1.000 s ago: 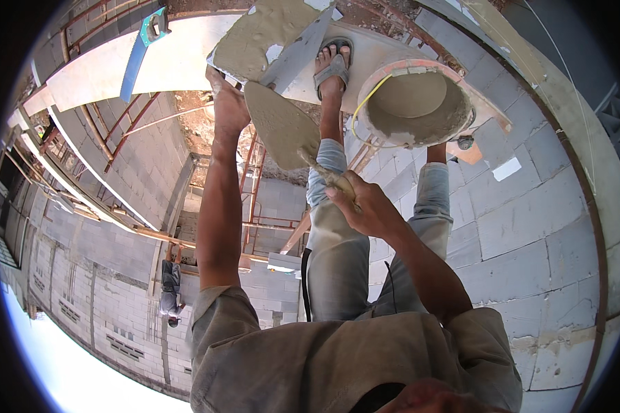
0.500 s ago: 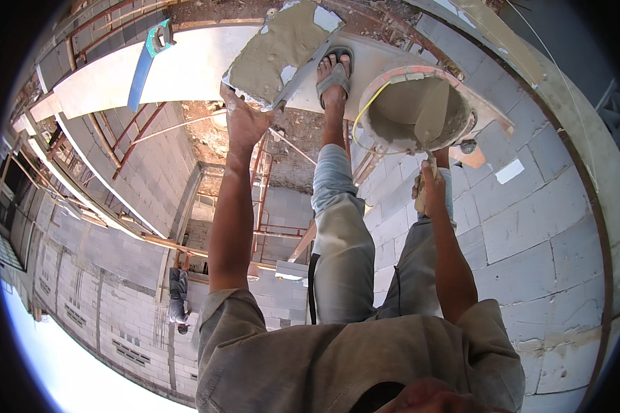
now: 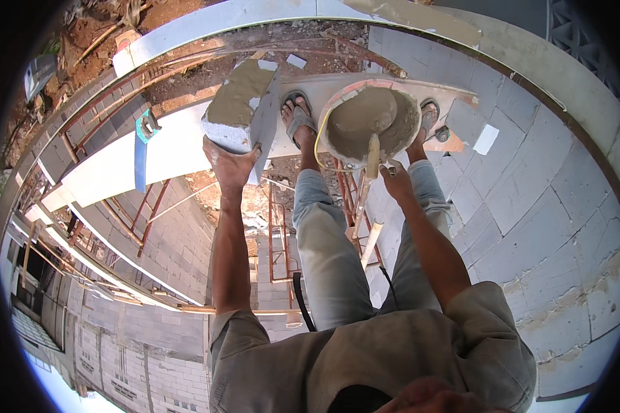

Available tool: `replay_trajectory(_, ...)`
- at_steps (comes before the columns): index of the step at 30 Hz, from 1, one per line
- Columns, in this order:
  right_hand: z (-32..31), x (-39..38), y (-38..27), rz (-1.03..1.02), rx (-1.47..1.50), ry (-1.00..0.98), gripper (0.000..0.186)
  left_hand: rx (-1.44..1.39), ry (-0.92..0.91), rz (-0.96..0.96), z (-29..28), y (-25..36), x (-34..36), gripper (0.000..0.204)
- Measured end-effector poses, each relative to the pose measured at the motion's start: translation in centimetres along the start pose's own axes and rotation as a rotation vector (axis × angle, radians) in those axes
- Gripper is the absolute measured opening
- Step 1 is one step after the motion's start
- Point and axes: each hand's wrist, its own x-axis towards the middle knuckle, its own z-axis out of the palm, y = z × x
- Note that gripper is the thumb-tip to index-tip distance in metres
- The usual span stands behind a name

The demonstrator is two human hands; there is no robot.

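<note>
My left hand [image 3: 230, 166] grips the near end of a light grey block [image 3: 263, 120], which is held up at the left with a layer of wet mortar [image 3: 240, 93] on its top face. Right of it stands a round bucket [image 3: 326, 141] of mortar. A trowel [image 3: 373, 157] rests in the bucket, its blade on the mortar and its pale handle sticking out over the near rim. My right hand [image 3: 397, 182] is just right of that handle, fingers apart and apparently not around it.
Both my feet stand on a narrow pale plank [image 3: 344, 86], either side of the bucket. A handsaw [image 3: 142, 148] with a teal handle lies on the plank's left part. Below are rusty scaffold tubes [image 3: 280, 237] and a deep drop. A block wall [image 3: 530, 206] rises at the right.
My right hand has let go of the trowel, which now lies in the bucket. The block in my left hand has tilted, showing more of its side. My view has shifted.
</note>
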Motion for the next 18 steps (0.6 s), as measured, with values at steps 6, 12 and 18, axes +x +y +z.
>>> replay_trajectory(6, -2.7, -2.8, 3.8, 0.006, 0.195, -0.053, 0.053, 0.05, -0.17, -0.026, -17.3, 9.1, -8.0, 0.131)
replay_trajectory(12, -4.9, -4.1, -0.2, -0.043, 0.287, -0.208, 0.057, 0.61, 0.051, 0.242, -35.7, 29.6, -11.6, 0.122)
replay_trajectory(18, -7.5, -3.2, 1.2, -0.17, 0.485, -0.197, 0.05, 0.785, 0.166, 0.751, -30.9, 46.7, -3.1, 0.11)
